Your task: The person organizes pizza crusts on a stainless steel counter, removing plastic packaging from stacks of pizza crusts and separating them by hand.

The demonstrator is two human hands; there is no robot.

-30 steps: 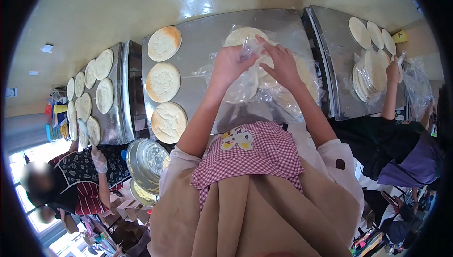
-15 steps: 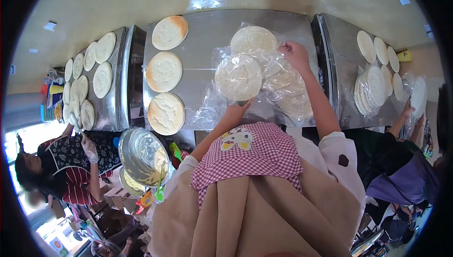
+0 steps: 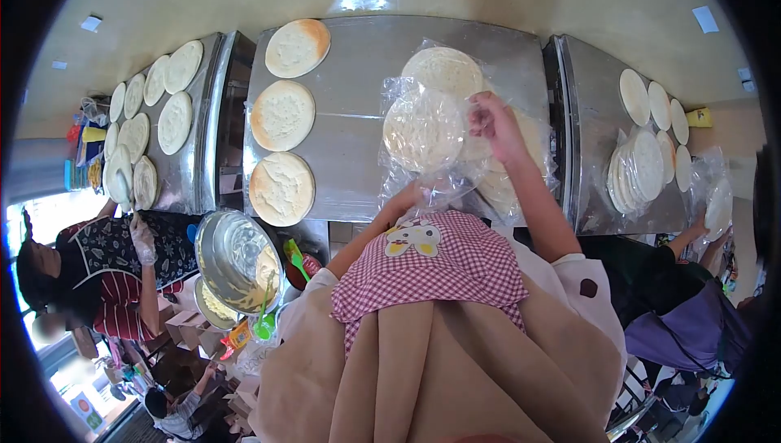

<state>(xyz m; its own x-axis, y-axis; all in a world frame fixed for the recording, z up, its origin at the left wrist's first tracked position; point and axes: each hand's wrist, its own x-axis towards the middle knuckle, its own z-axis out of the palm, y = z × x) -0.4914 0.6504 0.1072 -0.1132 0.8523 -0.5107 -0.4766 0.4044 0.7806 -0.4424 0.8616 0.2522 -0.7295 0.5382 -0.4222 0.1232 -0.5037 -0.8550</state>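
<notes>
A round flatbread [image 3: 423, 130] lies in a clear plastic bag [image 3: 396, 89] on the metal table [image 3: 350, 150] in front of me. At its lower edge is my left hand [image 3: 411, 199], its fingers blurred and covered by loose plastic film. My right hand [image 3: 496, 124] is at the right edge of this bread, fingers curled in a pinch on the plastic. Behind them lies another bagged flatbread [image 3: 446, 70]. Further bagged flatbreads [image 3: 521, 150] lie under and beyond my right forearm, partly hidden.
Several unwrapped flatbreads [image 3: 282, 114] form a column on the table's left side. A metal bowl [image 3: 213, 235] with pale cream stands at lower left. Co-workers stand at side tables left and right, with more flatbreads [image 3: 175, 122] and a bagged stack [image 3: 639, 170].
My right hand has come left and lower, toward the front bagged flatbread. My left hand has drawn back slightly toward me, and plastic now covers its fingers.
</notes>
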